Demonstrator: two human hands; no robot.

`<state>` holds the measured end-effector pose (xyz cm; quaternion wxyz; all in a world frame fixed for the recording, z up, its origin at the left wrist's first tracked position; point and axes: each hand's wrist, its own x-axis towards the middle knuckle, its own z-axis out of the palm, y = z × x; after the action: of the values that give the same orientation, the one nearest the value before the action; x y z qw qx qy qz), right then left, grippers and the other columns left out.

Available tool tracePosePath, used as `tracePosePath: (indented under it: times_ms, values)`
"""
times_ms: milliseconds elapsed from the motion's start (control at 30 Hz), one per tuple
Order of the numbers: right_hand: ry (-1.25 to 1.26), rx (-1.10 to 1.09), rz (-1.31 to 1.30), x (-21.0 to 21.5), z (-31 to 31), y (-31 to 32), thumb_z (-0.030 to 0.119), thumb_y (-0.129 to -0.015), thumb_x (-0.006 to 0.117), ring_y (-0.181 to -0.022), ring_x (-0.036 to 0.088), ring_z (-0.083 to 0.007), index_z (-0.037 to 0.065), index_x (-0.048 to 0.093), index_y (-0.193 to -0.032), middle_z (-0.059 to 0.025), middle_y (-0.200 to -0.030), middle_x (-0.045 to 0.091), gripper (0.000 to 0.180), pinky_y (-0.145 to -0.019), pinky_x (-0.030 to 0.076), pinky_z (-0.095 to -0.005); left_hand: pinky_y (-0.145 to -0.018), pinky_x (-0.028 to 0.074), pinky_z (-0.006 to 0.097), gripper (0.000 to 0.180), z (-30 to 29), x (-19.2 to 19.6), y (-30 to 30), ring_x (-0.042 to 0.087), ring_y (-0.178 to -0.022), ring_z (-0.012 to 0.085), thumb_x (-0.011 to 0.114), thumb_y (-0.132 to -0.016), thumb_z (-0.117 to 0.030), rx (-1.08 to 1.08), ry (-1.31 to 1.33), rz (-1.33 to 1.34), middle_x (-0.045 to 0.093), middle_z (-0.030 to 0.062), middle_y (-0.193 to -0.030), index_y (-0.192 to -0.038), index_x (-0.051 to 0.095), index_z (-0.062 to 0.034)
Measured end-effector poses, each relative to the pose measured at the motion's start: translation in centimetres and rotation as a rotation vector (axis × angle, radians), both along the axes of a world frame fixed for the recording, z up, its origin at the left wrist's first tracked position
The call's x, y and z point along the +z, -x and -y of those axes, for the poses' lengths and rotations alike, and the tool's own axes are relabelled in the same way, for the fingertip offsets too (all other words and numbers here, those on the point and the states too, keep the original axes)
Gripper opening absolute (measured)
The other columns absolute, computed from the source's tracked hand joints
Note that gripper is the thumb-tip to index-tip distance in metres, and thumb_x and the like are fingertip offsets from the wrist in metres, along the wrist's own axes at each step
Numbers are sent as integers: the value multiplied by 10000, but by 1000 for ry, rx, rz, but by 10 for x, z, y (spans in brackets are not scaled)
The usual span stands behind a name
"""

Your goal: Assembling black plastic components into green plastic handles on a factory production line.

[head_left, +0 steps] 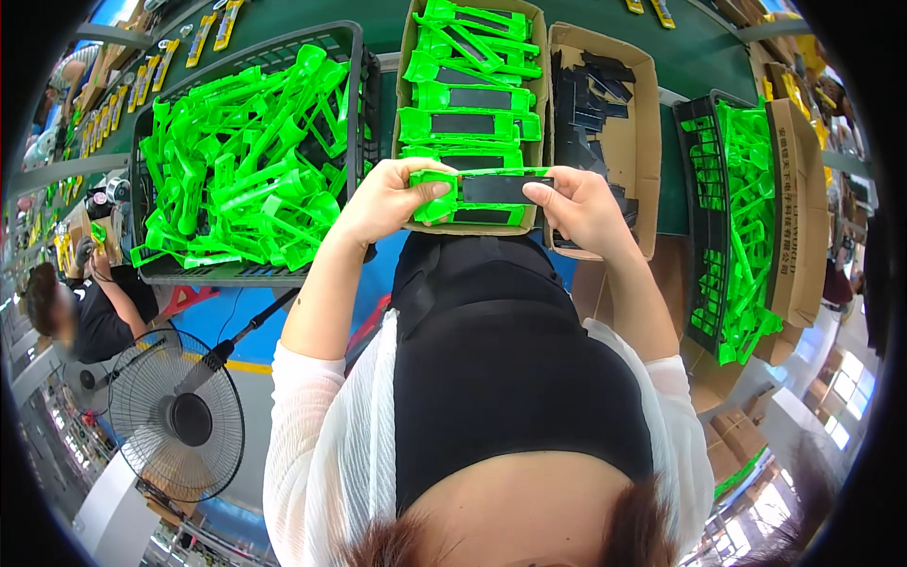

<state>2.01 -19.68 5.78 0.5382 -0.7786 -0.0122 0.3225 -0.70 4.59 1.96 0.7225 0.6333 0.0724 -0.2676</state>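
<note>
Both hands are over the near end of an open cardboard box [540, 61]. With thumb and fingers, my left hand [383, 200] grips the wide end of a bright green plastic frame [444, 177]. My right hand [588, 213] pinches the opposite end, its thumb on a flat black strip [493, 190] lying within the frame. Whether the strip is fully seated cannot be made out. Beneath, the box holds a stack of similar green frames [463, 125], many with black strips in them. Another cardboard box [646, 118] with loose black strips stands just right.
On the left, a black crate [357, 99] is heaped with green frames. A second black crate [701, 180] of green parts stands right, against a cardboard carton [798, 213]. A fan [189, 419] is at lower left, near another person [109, 298]. The green worktable [605, 17] extends behind.
</note>
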Motion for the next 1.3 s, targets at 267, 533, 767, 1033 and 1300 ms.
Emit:
tracePosePath:
  times_ms: [267,533,767,1033,1300]
  values:
    - [224,48,78,-6,-11,3,246,-844,587,-403,405,-40,-7,546,-725,10,-490,476,283,-385,327,-217,-503,451,229,106,8,0,2,537,-544,91,567,-828,-41,63,20,-58,587,35,-662,-914,618,-7]
    - [790,101,654,-23,-18,4,364,-756,648,-599,578,-322,-2,482,-837,-149,-681,595,409,-554,443,-396,-517,450,241,107,12,-13,3,530,-560,93,563,-819,-17,62,-18,3,585,36,-673,-908,620,0]
    - [184,-52,26,-45,-2,-4,286,-748,684,-457,510,-65,24,518,-707,-59,-602,587,312,-453,410,-239,-540,453,237,120,5,-7,1,532,-601,72,616,-795,-68,10,-19,-68,590,19,-699,-894,619,1]
    - [292,-57,360,-61,-12,11,289,-754,683,-490,515,-112,2,515,-732,-72,-571,571,333,-467,409,-276,-653,459,365,300,33,-7,-5,598,-706,307,682,-715,-268,-327,-1035,546,605,176,-704,-827,620,3]
    - [-57,22,121,-69,-6,18,371,-635,776,-872,510,-211,29,382,-976,-139,-904,525,624,-763,420,-308,-601,430,415,218,67,-18,-3,557,-647,323,655,-679,-235,-206,-803,633,554,141,-632,-645,572,-37]
